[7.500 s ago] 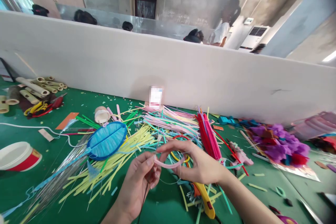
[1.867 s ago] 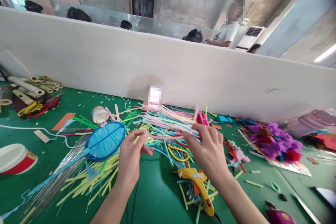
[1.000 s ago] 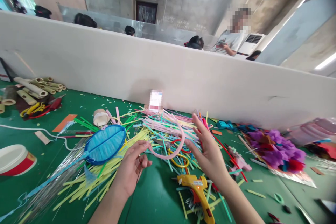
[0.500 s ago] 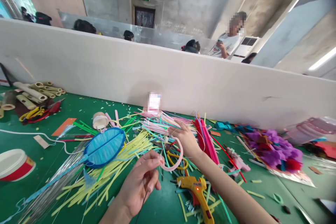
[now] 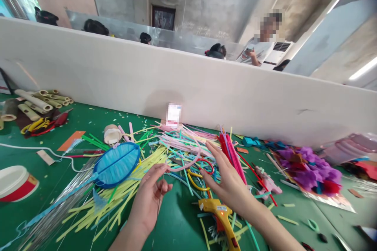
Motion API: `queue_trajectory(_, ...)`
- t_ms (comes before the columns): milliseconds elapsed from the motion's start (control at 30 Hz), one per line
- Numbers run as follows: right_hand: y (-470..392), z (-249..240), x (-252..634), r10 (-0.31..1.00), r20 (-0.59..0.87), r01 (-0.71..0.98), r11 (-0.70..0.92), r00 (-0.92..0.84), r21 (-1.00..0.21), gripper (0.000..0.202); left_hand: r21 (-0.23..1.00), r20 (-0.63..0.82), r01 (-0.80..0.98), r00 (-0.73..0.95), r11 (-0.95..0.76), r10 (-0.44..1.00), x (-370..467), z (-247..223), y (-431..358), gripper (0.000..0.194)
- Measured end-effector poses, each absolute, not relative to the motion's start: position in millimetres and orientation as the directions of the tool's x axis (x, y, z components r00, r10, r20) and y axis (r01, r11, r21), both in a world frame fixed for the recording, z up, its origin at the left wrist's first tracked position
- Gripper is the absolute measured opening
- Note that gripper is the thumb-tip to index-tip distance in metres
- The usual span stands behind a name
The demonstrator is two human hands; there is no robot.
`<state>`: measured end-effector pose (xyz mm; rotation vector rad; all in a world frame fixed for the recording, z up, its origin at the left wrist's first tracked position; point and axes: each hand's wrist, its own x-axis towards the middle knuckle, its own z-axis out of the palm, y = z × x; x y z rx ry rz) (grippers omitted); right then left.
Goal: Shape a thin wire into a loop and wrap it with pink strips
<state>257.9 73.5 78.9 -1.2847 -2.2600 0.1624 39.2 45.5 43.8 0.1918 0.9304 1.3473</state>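
A curved pink strip (image 5: 193,161) arcs upward from my left hand (image 5: 150,194), whose thumb and forefinger pinch its lower end. A thin dark wire hangs below those fingers. My right hand (image 5: 228,176) is to the right of the curve, fingers spread and nothing between them. Beneath it lie scissors with red and yellow handles (image 5: 196,180) and a yellow glue gun (image 5: 219,213) with a lit orange light. Pink, green and blue strips (image 5: 182,141) are heaped behind the hands.
Left are a blue oval fan (image 5: 118,164), yellow strips (image 5: 118,200), a red-and-white tub (image 5: 17,184) and bamboo pieces (image 5: 35,102). Right are red strips (image 5: 232,157) and purple tissue (image 5: 309,168). A white partition (image 5: 235,94) stands behind; beyond it, a person (image 5: 256,49).
My right hand has come off the strip's upper area and moved right and down, fingers opened. My left hand has shifted left with the strip, whose curve now looks wider.
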Motion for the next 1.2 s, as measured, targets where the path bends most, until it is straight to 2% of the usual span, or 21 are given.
queue_trajectory(67, 67.9, 80.3, 252.1, 0.788, 0.492, 0.726, 0.576, -0.37, -0.376, 0.046, 0.596, -0.479, -0.748, -0.042, 0.29, 0.877, 40.6, 45.5, 44.7, 0.034)
queue_trajectory(133, 66.2, 80.6, 247.2, 0.709, 0.576, 0.688, 0.653, -0.408, -0.316, 0.033, 0.591, -0.486, -0.742, -0.015, 0.316, 0.874, 43.5, 47.6, 42.8, 0.036)
queue_trajectory(267, 67.2, 81.3, 240.7, 0.606, 0.651, 0.706, 0.693, -0.457, -0.15, 0.032, 0.604, -0.466, -0.721, 0.027, 0.34, 0.885, 49.4, 49.9, 38.0, 0.036)
queue_trajectory(367, 67.5, 80.0, 238.7, 0.585, 0.646, 0.682, 0.719, -0.491, -0.133, 0.019, 0.597, -0.466, -0.726, 0.032, 0.341, 0.884, 50.1, 50.3, 36.5, 0.038)
queue_trajectory(433, 67.0, 77.7, 238.3, 0.587, 0.617, 0.61, 0.764, -0.525, -0.208, 0.012, 0.594, -0.459, -0.727, 0.045, 0.344, 0.888, 49.9, 50.5, 36.7, 0.04)
queue_trajectory(500, 66.0, 75.0, 238.3, 0.615, 0.57, 0.524, 0.781, -0.545, -0.34, 0.012, 0.6, -0.442, -0.722, 0.062, 0.346, 0.895, 50.4, 50.6, 37.4, 0.039)
queue_trajectory(600, 65.2, 72.7, 240.4, 0.677, 0.483, 0.45, 0.733, -0.555, -0.511, 0.016, 0.61, -0.42, -0.721, 0.057, 0.329, 0.906, 53.5, 50.7, 37.7, 0.035)
queue_trajectory(700, 67.0, 72.4, 246.1, 0.728, 0.414, 0.426, 0.668, -0.547, -0.611, 0.019, 0.6, -0.408, -0.739, 0.047, 0.307, 0.912, 58.2, 50.8, 36.6, 0.033)
queue_trajectory(867, 73.0, 70.1, 257.1, 0.767, 0.291, 0.424, 0.58, -0.572, -0.695, 0.021, 0.542, -0.43, -0.772, 0.083, 0.331, 0.899, 63.0, 52.3, 32.4, 0.026)
queue_trajectory(1067, 79.8, 72.9, 261.7, 0.737, 0.217, 0.329, 0.519, -0.641, -0.789, 0.027, 0.38, -0.573, -0.842, 0.109, 0.382, 0.812, 62.8, 55.9, 31.1, 0.003)
queue_trajectory(1133, 81.1, 77.4, 262.4, 0.727, 0.203, 0.291, 0.492, -0.656, -0.82, 0.029, 0.373, -0.603, -0.847, 0.089, 0.38, 0.792, 62.6, 55.5, 32.7, 0.004)
queue_trajectory(1200, 81.2, 81.9, 262.2, 0.742, 0.186, 0.296, 0.465, -0.644, -0.834, 0.031, 0.418, -0.581, -0.828, 0.073, 0.374, 0.811, 62.4, 53.5, 34.3, 0.003)
